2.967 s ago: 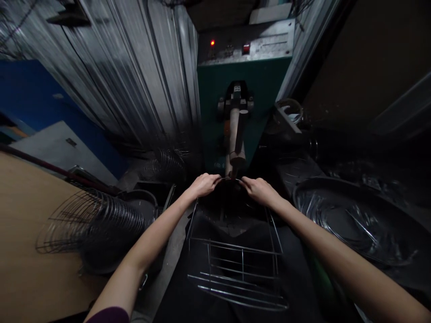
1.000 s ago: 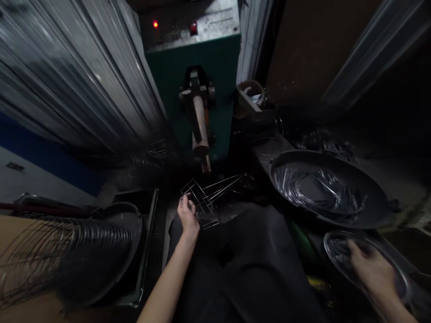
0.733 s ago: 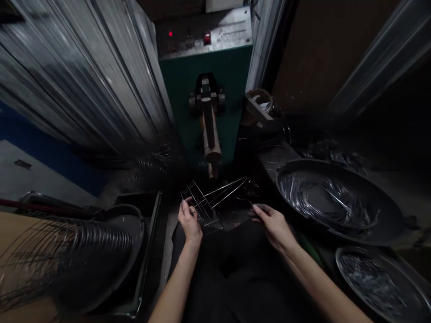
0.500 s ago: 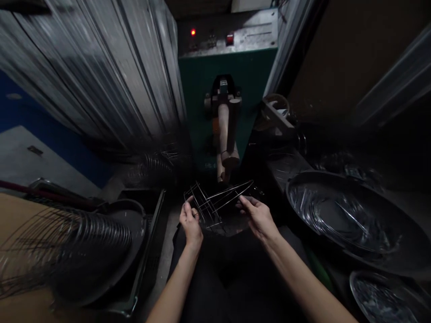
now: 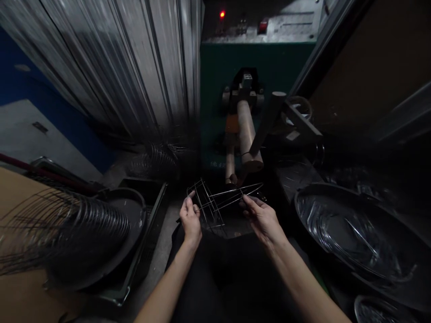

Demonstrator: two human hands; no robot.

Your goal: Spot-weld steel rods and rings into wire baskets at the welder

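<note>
A thin wire frame [image 5: 211,202], made of crossed straight wires and a long pointed loop, is held up between my two hands above my lap. My left hand [image 5: 190,218] pinches its left end, with the index finger raised along the wire. At the other end, my right hand [image 5: 261,216] grips the loop between thumb and fingertips. Just beyond the wire frame stands a green spot-welding machine [image 5: 215,80] with a thick upper electrode arm [image 5: 247,130] and a thinner lower one [image 5: 230,163]. The wire frame's far edge lies close to the lower arm's tip; whether they touch I cannot tell.
On the left, a row of wire rings [image 5: 101,220] leans in a dark round pan [image 5: 136,206] set on a crate [image 5: 153,229]. To the right, a large black pan [image 5: 336,260] holds loose bent wires, with a smaller bowl [image 5: 362,305] below it. A red lamp [image 5: 222,14] glows on the machine.
The view has swung left and down, so the machine appears farther right and higher. Both hands keep their grip on the wire frame, which has barely shifted.
</note>
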